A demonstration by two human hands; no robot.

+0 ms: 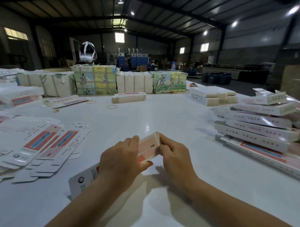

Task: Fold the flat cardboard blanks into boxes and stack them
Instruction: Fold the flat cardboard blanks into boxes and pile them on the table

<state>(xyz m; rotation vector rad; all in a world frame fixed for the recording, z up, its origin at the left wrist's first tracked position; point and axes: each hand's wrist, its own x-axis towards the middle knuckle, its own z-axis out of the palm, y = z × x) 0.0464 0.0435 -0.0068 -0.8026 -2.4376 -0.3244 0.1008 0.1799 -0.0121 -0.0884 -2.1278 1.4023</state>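
1. A pink-and-white cardboard blank (147, 148) is held above the white table (162, 113) near its front middle; its far end is grasped by both hands, and its near end runs down under the left wrist.
2. The blank is gripped by the left hand (120, 160), with the thumb curled under the lower edge and the fingers over the upper one.
3. The far right corner of the blank is pinched by the right hand (175, 156).
4. A stack of flat blanks (37, 143) is spread at the left, its edges fanned out towards the hands.
5. Folded boxes (257, 125) are piled at the right, well apart from the hands.
6. A broad bare stretch of table is left open between the two piles and beyond the hands, up to a lone bundle (128, 97) and some rubber bands (111, 106).
7. Wrapped bundles (96, 81) are lined along the far edge.
8. Printing is seen on the blanks and boxes, but none can be read.
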